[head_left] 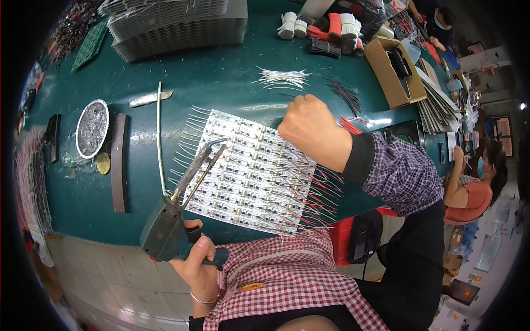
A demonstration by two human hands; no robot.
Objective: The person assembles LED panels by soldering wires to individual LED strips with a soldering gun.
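My left hand [200, 263] is wrapped round the handle of a dark soldering gun [163, 228]. Its tip and the thin metal tube beside it reach over the upper left part of a white panel of small circuit boards [232, 190]. Short wires stick out along both sides of the panel, pale ones on the left, red, white and dark ones on the right. Over the panel's upper right corner, my right hand [312, 128] is closed with its knuckles up. Its fingertips are hidden, so what they hold cannot be made out. A solder wire [160, 127] runs up from the gun across the table.
Loose white wires [282, 78], black wires [345, 95] and red wires [350, 126] lie beyond the panel. To the left are a bowl of scraps [93, 129] and a brown strip [119, 165]. Stacked panels [176, 33] stand behind; a cardboard box [389, 74] is far right. A co-worker [469, 193] sits at right.
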